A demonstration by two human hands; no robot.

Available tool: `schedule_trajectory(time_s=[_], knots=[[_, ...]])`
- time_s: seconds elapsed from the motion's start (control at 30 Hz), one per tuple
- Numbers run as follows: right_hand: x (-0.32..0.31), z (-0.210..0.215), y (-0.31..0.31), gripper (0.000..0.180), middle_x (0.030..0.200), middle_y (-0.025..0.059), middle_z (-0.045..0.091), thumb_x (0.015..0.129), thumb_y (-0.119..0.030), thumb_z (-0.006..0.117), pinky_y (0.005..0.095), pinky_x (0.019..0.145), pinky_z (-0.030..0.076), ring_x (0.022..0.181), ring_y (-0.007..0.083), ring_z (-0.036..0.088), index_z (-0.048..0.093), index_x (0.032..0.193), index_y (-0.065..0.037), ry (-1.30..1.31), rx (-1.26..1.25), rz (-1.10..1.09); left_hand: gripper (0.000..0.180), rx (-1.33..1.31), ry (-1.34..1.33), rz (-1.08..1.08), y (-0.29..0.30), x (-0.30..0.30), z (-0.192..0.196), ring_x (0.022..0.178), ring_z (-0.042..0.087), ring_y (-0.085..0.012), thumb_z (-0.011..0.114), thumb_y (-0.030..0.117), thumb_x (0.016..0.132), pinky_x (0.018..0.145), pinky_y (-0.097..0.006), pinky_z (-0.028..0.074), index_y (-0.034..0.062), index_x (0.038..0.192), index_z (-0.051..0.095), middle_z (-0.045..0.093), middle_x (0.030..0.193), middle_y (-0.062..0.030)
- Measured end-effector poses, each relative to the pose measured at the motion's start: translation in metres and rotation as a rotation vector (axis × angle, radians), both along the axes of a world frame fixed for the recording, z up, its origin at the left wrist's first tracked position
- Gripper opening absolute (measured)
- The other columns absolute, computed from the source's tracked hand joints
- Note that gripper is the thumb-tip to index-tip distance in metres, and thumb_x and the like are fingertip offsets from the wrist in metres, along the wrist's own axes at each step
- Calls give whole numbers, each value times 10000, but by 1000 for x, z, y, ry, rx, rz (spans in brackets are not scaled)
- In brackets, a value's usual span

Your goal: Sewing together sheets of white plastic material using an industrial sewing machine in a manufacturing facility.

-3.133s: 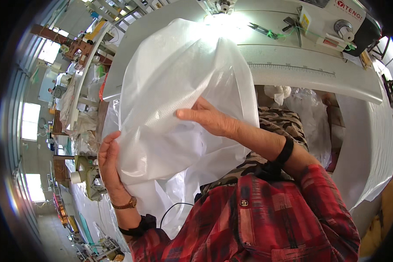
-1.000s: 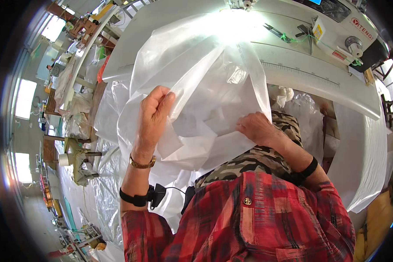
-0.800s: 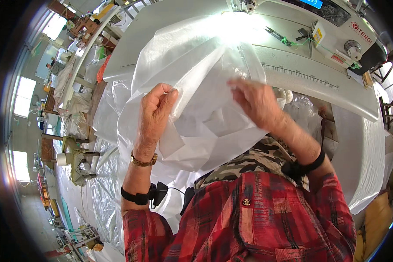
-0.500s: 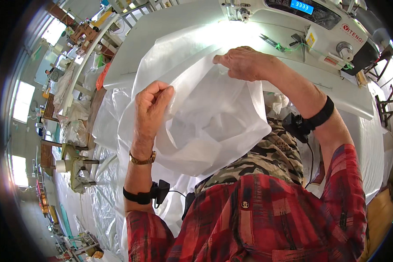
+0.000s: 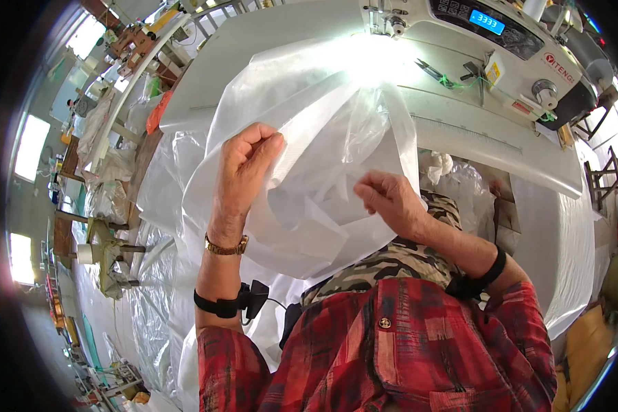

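A large, thin white plastic sheet [image 5: 309,237] hangs in loose folds from the sewing table down over my lap. My left hand [image 5: 248,168] pinches a folded edge of it between thumb and fingers, at the sheet's left side. My right hand [image 5: 393,204] is over the sheet's right part, near my thigh, with its fingers bent inward. Motion blurs these fingertips, and whether they grip the sheet is unclear. Beyond both hands the sheet's far end lies under the bright lamp of the white sewing machine [image 5: 522,75], by its needle area.
Small thread snips [image 5: 434,73] with green thread lie on the sewing table [image 5: 460,130], right of the needle area. Clear plastic [image 5: 463,196] bunches below the table's front edge. At the left stand a stool with a cloth [image 5: 106,257] and a thread cone [image 5: 88,254].
My right hand has let go of the sheet near the needle area and come down toward my lap. My left hand keeps its pinch at nearly the same place.
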State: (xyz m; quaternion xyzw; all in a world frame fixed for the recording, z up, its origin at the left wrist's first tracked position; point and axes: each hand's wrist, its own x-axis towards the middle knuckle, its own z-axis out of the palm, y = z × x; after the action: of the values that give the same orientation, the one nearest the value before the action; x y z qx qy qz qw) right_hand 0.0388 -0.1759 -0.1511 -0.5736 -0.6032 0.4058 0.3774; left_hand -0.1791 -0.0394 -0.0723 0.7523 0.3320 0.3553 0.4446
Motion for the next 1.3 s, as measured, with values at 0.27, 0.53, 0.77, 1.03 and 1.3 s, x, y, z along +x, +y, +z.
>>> schedule_trajectory(time_s=[0.27, 0.53, 0.77, 1.03, 1.3], knots=[[-27, -65, 12, 602, 1211, 193, 541, 889, -382, 674, 363, 956, 447, 1154, 253, 522, 476, 1253, 54, 556, 10, -460, 203, -71, 2, 22, -8, 5, -4, 641, 386, -12, 608, 174, 941, 574, -183, 311, 8, 826, 592, 482, 694, 79], [-26, -42, 37, 636, 1183, 154, 602, 868, -357, 696, 343, 1010, 406, 1163, 216, 534, 482, 1307, 50, 988, 25, -153, 178, -5, -18, -10, -5, 5, -8, 646, 392, -20, 594, 137, 950, 575, -185, 323, 5, 830, 591, 497, 709, 76], [-17, -13, -7, 587, 1094, 118, 670, 861, -346, 714, 330, 933, 445, 1053, 199, 610, 532, 1288, 12, 756, -472, 575, 162, -130, 68, -135, 0, 4, -12, 715, 438, -18, 585, 154, 958, 666, -174, 365, 23, 864, 601, 525, 767, 72], [-12, -35, -10, 473, 1056, 86, 655, 963, -397, 554, 359, 909, 476, 1009, 191, 616, 540, 1260, -29, 1196, -201, 87, 202, -252, 60, -112, -18, 4, -32, 614, 400, -6, 633, 155, 935, 548, -191, 334, 16, 798, 580, 489, 687, 77], [-27, 2, -9, 583, 1096, 92, 627, 938, -459, 572, 394, 851, 513, 949, 214, 640, 485, 1311, -19, 1289, -311, 29, 298, -403, 92, -215, -34, 11, -44, 729, 527, -41, 754, 188, 846, 638, -207, 438, 16, 1044, 612, 600, 861, 28]])
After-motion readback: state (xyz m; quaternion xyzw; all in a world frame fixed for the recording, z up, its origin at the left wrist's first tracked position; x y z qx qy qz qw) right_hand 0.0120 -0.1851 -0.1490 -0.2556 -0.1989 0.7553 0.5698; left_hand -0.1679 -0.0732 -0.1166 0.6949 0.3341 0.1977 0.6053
